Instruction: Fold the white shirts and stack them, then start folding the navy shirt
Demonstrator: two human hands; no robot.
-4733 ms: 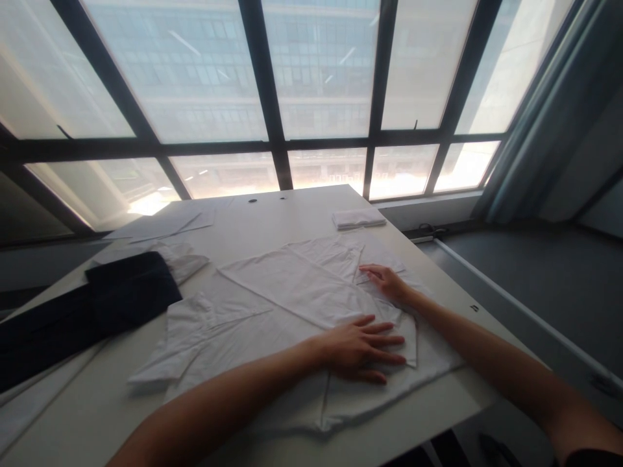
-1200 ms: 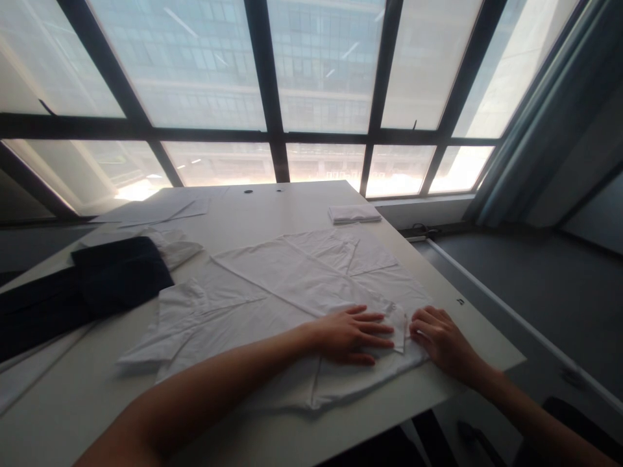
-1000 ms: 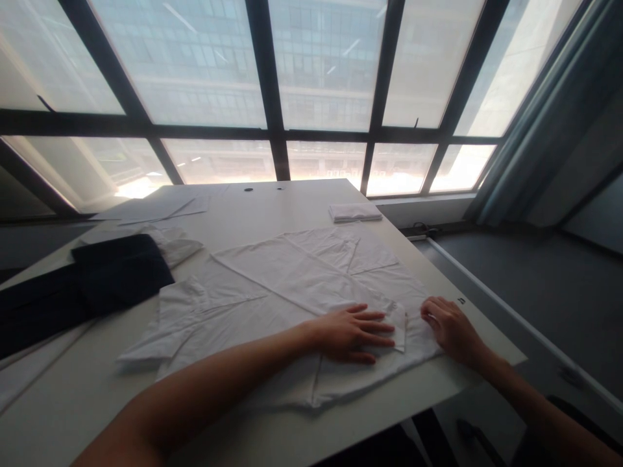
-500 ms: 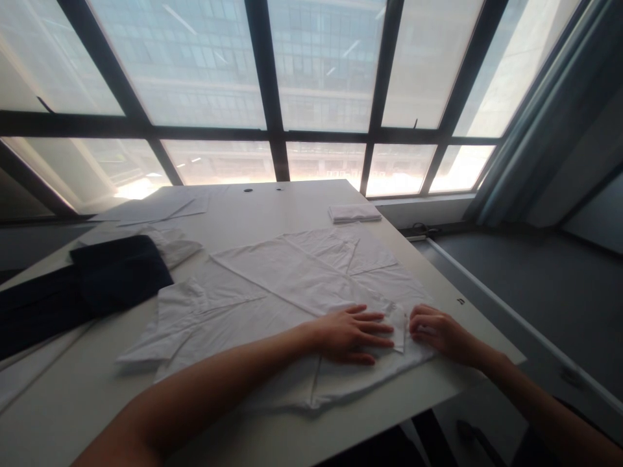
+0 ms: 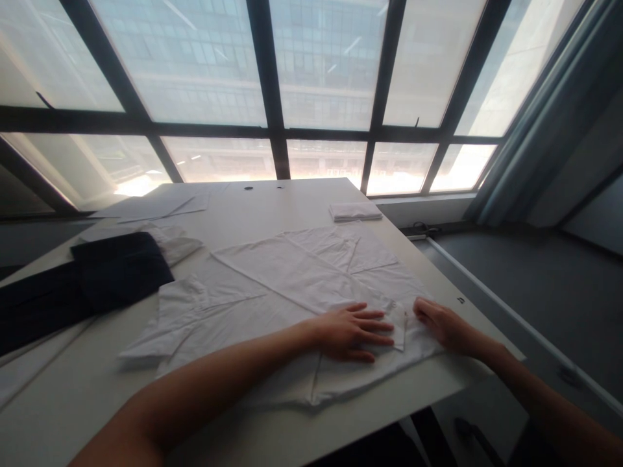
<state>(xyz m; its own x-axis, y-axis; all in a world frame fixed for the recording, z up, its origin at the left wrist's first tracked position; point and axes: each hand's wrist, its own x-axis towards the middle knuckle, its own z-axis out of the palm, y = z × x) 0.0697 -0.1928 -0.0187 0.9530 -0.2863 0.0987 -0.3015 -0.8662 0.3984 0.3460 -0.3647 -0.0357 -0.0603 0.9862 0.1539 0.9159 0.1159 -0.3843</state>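
A white shirt (image 5: 272, 279) lies spread on the table, wrinkled, with folded layers and its sleeve parts on top. My left hand (image 5: 355, 334) rests flat on the shirt, palm down and fingers spread, beside a narrow white band with a straight edge. To the right of that band, my right hand (image 5: 438, 324) has its fingers curled together on the shirt's right edge, pinching the cloth. The fingertips of the right hand are partly hidden from view.
A dark navy folded garment (image 5: 121, 269) lies at the left over other white cloth. Paper sheets (image 5: 146, 204) are at the far left of the white table (image 5: 292, 201). A small folded white cloth (image 5: 355, 211) sits near the right edge. Windows stand behind; a curtain (image 5: 535, 123) hangs at right.
My right hand has shifted slightly right and away from me, its fingers closing more tightly, and the shirt's right edge has moved out with it. My left hand has stayed in place.
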